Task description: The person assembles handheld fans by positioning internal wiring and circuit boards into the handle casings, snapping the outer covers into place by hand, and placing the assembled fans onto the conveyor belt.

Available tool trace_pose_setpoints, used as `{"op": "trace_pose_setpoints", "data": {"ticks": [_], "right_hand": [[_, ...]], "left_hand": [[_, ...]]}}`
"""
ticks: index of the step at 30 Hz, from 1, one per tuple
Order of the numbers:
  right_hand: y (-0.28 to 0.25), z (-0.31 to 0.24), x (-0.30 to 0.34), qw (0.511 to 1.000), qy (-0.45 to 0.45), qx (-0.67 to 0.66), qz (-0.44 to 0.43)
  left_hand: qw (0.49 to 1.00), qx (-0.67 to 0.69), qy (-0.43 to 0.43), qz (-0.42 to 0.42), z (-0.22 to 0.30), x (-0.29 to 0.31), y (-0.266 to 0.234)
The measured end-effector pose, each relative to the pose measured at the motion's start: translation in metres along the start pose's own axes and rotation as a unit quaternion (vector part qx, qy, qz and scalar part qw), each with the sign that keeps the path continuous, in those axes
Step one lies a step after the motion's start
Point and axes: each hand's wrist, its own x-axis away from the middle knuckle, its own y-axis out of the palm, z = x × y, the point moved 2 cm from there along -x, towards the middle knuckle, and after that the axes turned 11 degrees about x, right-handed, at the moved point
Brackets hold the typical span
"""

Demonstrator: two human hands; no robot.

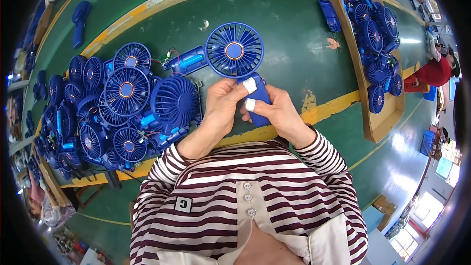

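Between both hands I hold a blue handheld fan [234, 50], its round grille pointing away from me and its handle toward my body. My left hand [223, 100] wraps the handle's left side just below the grille, thumb laid on top. From the right, my right hand [279, 113] grips the lower handle, thumb pressed across it. White tape covers both thumb tips. Left of the grille lies an opened blue fan handle [189, 61] showing a light-blue battery and thin wires. Beside my left wrist is a large heap of blue fans [126, 90].
A cardboard tray [360, 76] with several blue fans stands at the right. A blue shell piece [329, 15] lies against its left edge. Another blue fan part [80, 23] sits at the far left. A person in red [431, 72] is at the far right.
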Motion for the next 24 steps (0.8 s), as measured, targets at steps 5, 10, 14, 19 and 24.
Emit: {"op": "trace_pose_setpoints", "data": {"ticks": [5,10,14,19,24], "right_hand": [[0.001,0.004,0.003,1.0,-0.018,0.011,0.003],[0.0,0.009,0.002,0.999,-0.02,0.034,0.011],[-0.001,0.014,-0.003,0.999,-0.025,0.026,0.025],[-0.002,0.005,-0.004,0.998,-0.017,0.036,0.046],[-0.011,-0.01,-0.015,0.992,-0.041,0.105,0.055]], "left_hand": [[0.997,-0.026,0.014,-0.065,-0.002,0.005,-0.005],[0.997,-0.036,0.003,-0.063,-0.005,0.006,-0.007],[0.999,-0.011,0.031,-0.044,-0.006,0.002,-0.002],[0.997,-0.041,-0.016,-0.057,-0.003,-0.001,-0.004],[0.998,-0.04,0.038,-0.045,-0.008,-0.011,-0.017]]}}
